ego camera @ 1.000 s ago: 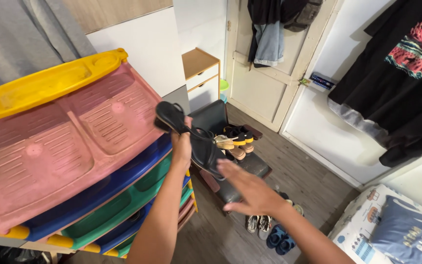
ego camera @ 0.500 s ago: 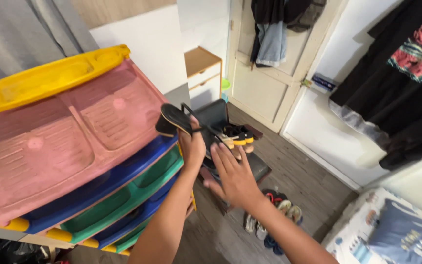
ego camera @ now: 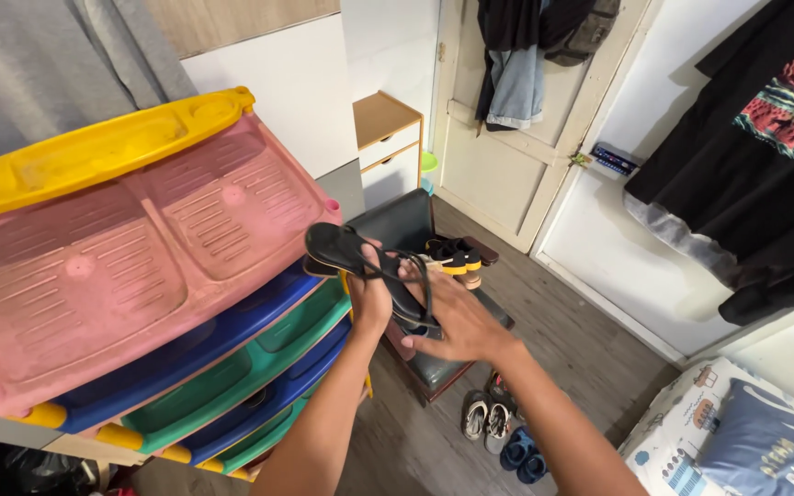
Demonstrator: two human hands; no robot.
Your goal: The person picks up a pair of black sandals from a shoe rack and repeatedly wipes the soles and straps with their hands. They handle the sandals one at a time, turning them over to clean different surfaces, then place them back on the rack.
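Observation:
A black heeled strappy sandal [ego camera: 346, 250] is held in the air in front of a multicoloured plastic shoe rack [ego camera: 140, 266]. My left hand [ego camera: 371, 296] grips it from below at mid-sole. My right hand [ego camera: 457, 317] touches the front part of the sandal, fingers on its straps and toe end. The sandal lies roughly level, heel toward the rack's pink top tier.
A dark padded stool [ego camera: 415, 230] below carries several sandals [ego camera: 457, 257]. More shoes [ego camera: 498, 427] lie on the wooden floor. A small wooden drawer unit [ego camera: 386, 138] stands by a door hung with clothes; a black printed shirt [ego camera: 765, 138] hangs at right; bedding [ego camera: 737, 441] lower right.
My right hand rose from below and came onto the sandal's front. The sandal tipped from heel-up to roughly level and dropped slightly.

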